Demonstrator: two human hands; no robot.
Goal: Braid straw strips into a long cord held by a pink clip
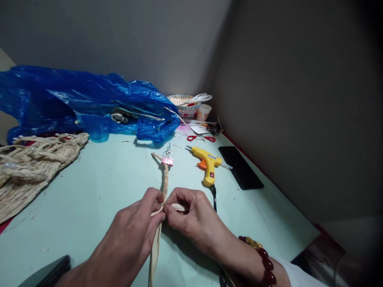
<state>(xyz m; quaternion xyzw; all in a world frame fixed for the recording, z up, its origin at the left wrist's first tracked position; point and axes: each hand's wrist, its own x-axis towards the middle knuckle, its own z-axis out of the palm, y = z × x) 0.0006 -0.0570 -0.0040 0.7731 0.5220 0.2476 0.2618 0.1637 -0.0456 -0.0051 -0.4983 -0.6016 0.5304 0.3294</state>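
Observation:
A braid of tan, straw-like strands [165, 179] runs away from me on the pale green tabletop. At its far end a pink binder clip [167, 159] with raised wire handles grips it. My left hand [140, 223] pinches the strands at the near end of the braid. From the other side my right hand [191, 213] pinches strands at the same spot, fingertips almost touching the left ones. One loose cream strand [154, 251] hangs toward me below the hands. Exactly how the strands cross between the fingers is partly hidden.
Right of the braid lies a yellow glue gun [208, 163], beside a black phone [241, 167]. Red-handled scissors [201, 138], a paper cup [204, 112] and a basket [181, 99] stand farther back. A blue plastic bag [89, 103] and a woven straw piece [38, 167] fill the left.

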